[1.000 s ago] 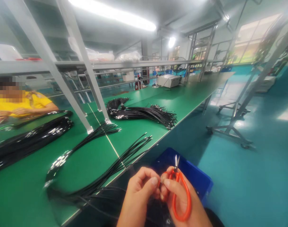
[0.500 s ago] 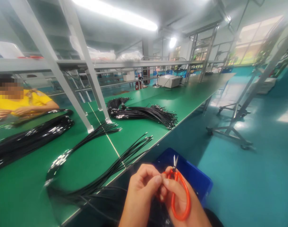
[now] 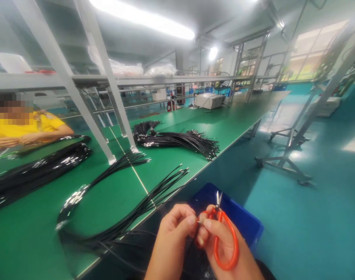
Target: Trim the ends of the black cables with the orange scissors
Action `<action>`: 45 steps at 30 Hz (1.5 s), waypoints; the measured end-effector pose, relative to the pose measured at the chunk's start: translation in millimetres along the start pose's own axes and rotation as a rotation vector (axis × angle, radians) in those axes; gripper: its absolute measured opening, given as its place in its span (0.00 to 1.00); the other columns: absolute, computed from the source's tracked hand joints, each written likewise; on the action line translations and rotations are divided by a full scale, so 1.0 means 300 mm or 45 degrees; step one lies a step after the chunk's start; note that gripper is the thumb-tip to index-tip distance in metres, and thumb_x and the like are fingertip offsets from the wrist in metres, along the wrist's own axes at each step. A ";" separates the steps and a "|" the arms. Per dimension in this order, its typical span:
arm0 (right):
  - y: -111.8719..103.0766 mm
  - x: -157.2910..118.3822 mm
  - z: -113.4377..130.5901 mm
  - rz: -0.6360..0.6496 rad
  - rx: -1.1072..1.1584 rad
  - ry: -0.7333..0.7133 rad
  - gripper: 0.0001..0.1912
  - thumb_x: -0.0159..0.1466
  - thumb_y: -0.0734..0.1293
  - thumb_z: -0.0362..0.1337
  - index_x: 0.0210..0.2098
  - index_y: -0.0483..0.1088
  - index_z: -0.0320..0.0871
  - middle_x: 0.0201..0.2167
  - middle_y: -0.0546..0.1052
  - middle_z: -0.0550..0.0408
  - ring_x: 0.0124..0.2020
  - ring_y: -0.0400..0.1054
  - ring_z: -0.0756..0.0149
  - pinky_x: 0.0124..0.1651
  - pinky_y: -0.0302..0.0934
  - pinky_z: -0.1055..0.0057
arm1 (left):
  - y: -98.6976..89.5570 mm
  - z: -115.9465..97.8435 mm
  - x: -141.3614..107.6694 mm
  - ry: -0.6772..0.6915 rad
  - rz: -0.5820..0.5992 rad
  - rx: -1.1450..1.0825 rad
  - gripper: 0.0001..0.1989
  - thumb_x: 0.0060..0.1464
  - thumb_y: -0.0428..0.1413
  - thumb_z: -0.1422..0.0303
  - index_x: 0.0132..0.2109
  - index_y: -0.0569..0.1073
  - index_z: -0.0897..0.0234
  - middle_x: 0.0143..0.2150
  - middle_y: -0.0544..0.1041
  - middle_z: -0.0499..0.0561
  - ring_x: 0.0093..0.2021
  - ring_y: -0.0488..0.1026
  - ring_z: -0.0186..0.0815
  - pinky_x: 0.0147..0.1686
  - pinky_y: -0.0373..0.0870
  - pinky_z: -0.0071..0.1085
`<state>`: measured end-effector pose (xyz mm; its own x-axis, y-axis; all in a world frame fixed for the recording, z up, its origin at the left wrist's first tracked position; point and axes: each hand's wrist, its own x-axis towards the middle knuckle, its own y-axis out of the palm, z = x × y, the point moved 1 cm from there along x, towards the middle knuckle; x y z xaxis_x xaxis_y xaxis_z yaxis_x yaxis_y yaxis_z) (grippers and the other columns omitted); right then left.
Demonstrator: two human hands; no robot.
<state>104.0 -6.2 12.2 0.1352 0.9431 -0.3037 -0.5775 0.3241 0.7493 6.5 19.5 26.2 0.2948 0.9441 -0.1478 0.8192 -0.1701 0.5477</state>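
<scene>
Orange-handled scissors (image 3: 235, 249) hang around my right hand (image 3: 221, 237), their blades pointing up and slightly apart. That hand's thumb and index finger pinch close to my left hand (image 3: 176, 233). The left thumb and fingers are pressed together too, and a tiny pale tip shows between the two hands; what it belongs to is hidden. A bundle of thin black cables (image 3: 136, 212) with pale ends lies across the table edge to the left, and some strands run toward my lap behind the left hand.
A blue bin (image 3: 250, 219) stands below, beyond my hands. More cable bundles (image 3: 177, 140) lie on the green table (image 3: 113, 206), with a thick black pile (image 3: 40, 171) at left. Shelf posts (image 3: 93, 116) rise from the table. A person in yellow (image 3: 49, 122) sits across.
My hands have drawn slightly apart at the fingertips, uncovering the tiny pale tip. The scissors have shifted a little to the right with my right hand.
</scene>
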 end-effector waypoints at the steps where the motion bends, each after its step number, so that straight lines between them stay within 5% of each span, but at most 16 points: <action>1: -0.001 0.000 0.000 0.007 -0.007 -0.001 0.12 0.45 0.75 0.33 0.29 0.73 0.43 0.22 0.73 0.59 0.22 0.65 0.70 0.27 0.62 0.73 | -0.003 -0.002 0.000 0.004 -0.029 0.026 0.09 0.47 0.62 0.67 0.27 0.70 0.66 0.20 0.68 0.44 0.22 0.65 0.28 0.25 0.64 0.25; 6: 0.014 -0.009 0.012 0.040 -0.046 0.024 0.10 0.47 0.75 0.34 0.29 0.73 0.43 0.22 0.73 0.58 0.24 0.65 0.69 0.28 0.62 0.73 | -0.002 -0.010 0.002 0.024 0.029 0.119 0.08 0.48 0.62 0.67 0.30 0.72 0.67 0.19 0.71 0.45 0.20 0.66 0.28 0.23 0.62 0.25; 12: 0.015 -0.025 0.024 0.039 -0.085 0.056 0.08 0.47 0.75 0.34 0.26 0.73 0.42 0.21 0.72 0.58 0.22 0.65 0.69 0.27 0.62 0.71 | 0.012 -0.010 0.004 -0.091 0.175 -0.119 0.06 0.49 0.59 0.72 0.26 0.70 0.67 0.21 0.71 0.47 0.19 0.65 0.28 0.21 0.60 0.25; 17: 0.005 -0.024 0.013 0.055 -0.025 0.069 0.07 0.47 0.74 0.33 0.26 0.74 0.42 0.19 0.73 0.58 0.22 0.65 0.70 0.28 0.63 0.73 | 0.013 -0.006 -0.011 -0.092 0.091 -0.153 0.07 0.48 0.60 0.71 0.27 0.70 0.67 0.22 0.69 0.45 0.20 0.66 0.28 0.22 0.61 0.25; 26: 0.013 0.003 0.012 0.032 0.086 0.124 0.10 0.43 0.75 0.32 0.26 0.76 0.41 0.20 0.74 0.57 0.20 0.64 0.71 0.24 0.61 0.75 | -0.013 -0.026 -0.015 0.032 -0.021 0.174 0.09 0.53 0.57 0.63 0.32 0.72 0.65 0.22 0.68 0.45 0.23 0.66 0.31 0.23 0.65 0.26; 31: 0.003 -0.002 0.018 0.008 0.099 0.176 0.10 0.44 0.75 0.31 0.29 0.77 0.41 0.20 0.73 0.58 0.21 0.64 0.72 0.26 0.62 0.75 | -0.033 -0.065 -0.010 0.328 -0.072 0.643 0.07 0.53 0.57 0.65 0.34 0.77 0.63 0.33 0.72 0.49 0.31 0.69 0.32 0.33 0.67 0.26; 37: 0.020 -0.002 0.017 0.138 0.037 0.133 0.07 0.46 0.74 0.35 0.26 0.76 0.41 0.16 0.71 0.58 0.20 0.63 0.70 0.25 0.60 0.74 | 0.010 -0.048 0.009 0.000 0.179 0.215 0.08 0.48 0.60 0.67 0.28 0.70 0.64 0.20 0.71 0.45 0.18 0.66 0.29 0.20 0.62 0.25; 42: 0.025 -0.011 0.026 0.137 0.041 0.118 0.06 0.49 0.72 0.31 0.28 0.75 0.42 0.19 0.72 0.58 0.22 0.64 0.71 0.28 0.61 0.75 | 0.010 -0.032 0.003 -0.049 0.115 0.046 0.07 0.49 0.58 0.69 0.27 0.69 0.65 0.21 0.69 0.45 0.20 0.67 0.30 0.22 0.64 0.26; 45: 0.013 -0.009 0.029 0.097 0.047 0.084 0.08 0.49 0.73 0.31 0.30 0.75 0.42 0.23 0.74 0.57 0.22 0.65 0.72 0.26 0.61 0.75 | -0.015 -0.044 -0.007 0.045 0.002 0.277 0.06 0.52 0.56 0.68 0.28 0.70 0.65 0.24 0.69 0.46 0.24 0.67 0.32 0.26 0.66 0.27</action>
<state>108.3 -6.9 21.0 0.0383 0.9586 -0.2821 -0.5537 0.2553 0.7926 -4.3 22.0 34.9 0.2820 0.9523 -0.1163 0.9068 -0.2250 0.3566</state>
